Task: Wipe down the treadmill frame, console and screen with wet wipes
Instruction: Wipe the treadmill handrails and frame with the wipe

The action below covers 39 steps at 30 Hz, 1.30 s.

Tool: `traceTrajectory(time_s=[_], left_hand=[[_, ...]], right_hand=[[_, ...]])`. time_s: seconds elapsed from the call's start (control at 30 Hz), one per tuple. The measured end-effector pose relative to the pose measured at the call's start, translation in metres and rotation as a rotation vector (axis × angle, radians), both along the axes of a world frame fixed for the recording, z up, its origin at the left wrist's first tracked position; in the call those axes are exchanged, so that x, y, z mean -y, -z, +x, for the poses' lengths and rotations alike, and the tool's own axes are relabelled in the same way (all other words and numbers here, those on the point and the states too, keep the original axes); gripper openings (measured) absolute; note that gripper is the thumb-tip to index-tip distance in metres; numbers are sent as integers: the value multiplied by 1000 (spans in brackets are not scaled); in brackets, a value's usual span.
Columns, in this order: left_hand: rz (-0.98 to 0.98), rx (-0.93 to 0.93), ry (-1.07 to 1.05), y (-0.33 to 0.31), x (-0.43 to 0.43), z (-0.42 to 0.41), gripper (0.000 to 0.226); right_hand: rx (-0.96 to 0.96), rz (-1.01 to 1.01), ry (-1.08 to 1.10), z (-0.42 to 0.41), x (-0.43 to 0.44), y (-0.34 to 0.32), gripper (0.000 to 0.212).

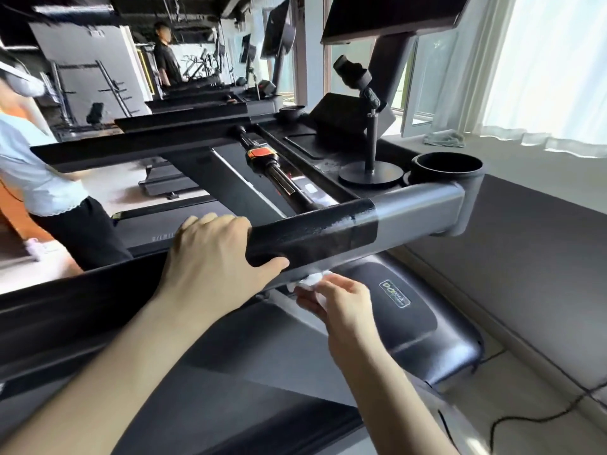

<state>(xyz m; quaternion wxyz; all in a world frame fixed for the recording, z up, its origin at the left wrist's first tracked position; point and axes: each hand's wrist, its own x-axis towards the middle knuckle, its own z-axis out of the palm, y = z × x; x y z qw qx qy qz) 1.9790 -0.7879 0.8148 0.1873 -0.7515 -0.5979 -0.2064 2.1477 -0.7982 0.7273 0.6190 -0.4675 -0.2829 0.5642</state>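
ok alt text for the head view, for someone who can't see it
A person's left hand grips the treadmill's black handrail while the right hand presses a crumpled white wet wipe against its underside. Behind the rail are the console, a small stand and a cup holder.

handrail (312, 239): black grip, grey end | wipe (310, 280): white | cup holder (446, 174): black | clamp (262, 155) on middle bar (283, 181): orange with black | curtain (551, 67): white | motor cover (437, 343): black, label (395, 294) with green outline
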Motion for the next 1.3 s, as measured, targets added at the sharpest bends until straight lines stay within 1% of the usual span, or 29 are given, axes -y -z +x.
traceTrajectory(time_s=[0.03, 0.07, 0.1, 0.2, 0.27, 0.33, 0.4, 0.47, 0.53, 0.57, 0.63, 0.7, 0.77, 0.8, 0.9, 0.97, 1.03, 1.1, 1.13, 1.2, 1.27, 1.3], left_hand=[[8, 0, -9, 1, 1, 1, 63], [11, -4, -23, 1, 2, 3, 63], [8, -14, -41, 2, 3, 5, 63], [4, -34, -72, 2, 4, 9, 62], [10, -28, -78, 2, 3, 10, 63], [13, -21, -79, 3, 4, 9, 67], [19, -10, -71, 4, 5, 9, 69], [29, -7, -71, 6, 5, 10, 71], [39, -3, -73, 5, 5, 10, 72], [34, -4, -75, 5, 5, 10, 71], [21, -13, -75, 6, 5, 9, 69], [26, -16, -76, 6, 5, 9, 70], [21, -5, -75, 7, 6, 10, 72], [22, 3, -74, 7, 6, 10, 72], [23, 16, -73, 6, 5, 10, 72], [21, 16, -65, 7, 5, 10, 73], [21, 11, -63, 6, 5, 10, 72], [18, 14, -67, 6, 6, 10, 70], [20, 18, -69, 7, 6, 10, 68], [26, 8, -75, 7, 5, 10, 66], [26, -5, -86, 8, 5, 10, 67], [31, -4, -90, 8, 5, 10, 67]], right_hand=[[-13, 0, -31, 0, 0, 0, 16], [-33, 3, -19, 4, -1, -1, 15], [-67, 8, 33, 13, -3, -2, 12], [-217, 72, 278, 47, -12, -6, 8], [-225, 155, 362, 62, -17, -11, 8], [-158, 181, 398, 57, -20, -12, 9], [-41, 184, 411, 39, -16, -6, 14], [97, 238, 343, 20, -7, 4, 17], [194, 312, 266, 12, -2, 10, 15], [231, 337, 272, 15, -3, 11, 13], [233, 358, 367, 33, -13, 10, 10], [194, 332, 518, 54, -25, 8, 9], [218, 293, 659, 67, -32, 9, 10], [235, 299, 683, 65, -32, 11, 9], [282, 371, 598, 33, -21, 16, 9], [405, 454, 507, 11, -9, 18, 11], [517, 524, 446, 11, -6, 20, 13], [570, 529, 505, 31, -13, 17, 15], [563, 503, 557, 42, -18, 16, 18], [452, 436, 626, 62, -30, 15, 18], [305, 402, 638, 62, -33, 12, 11], [275, 410, 629, 55, -31, 10, 9]])
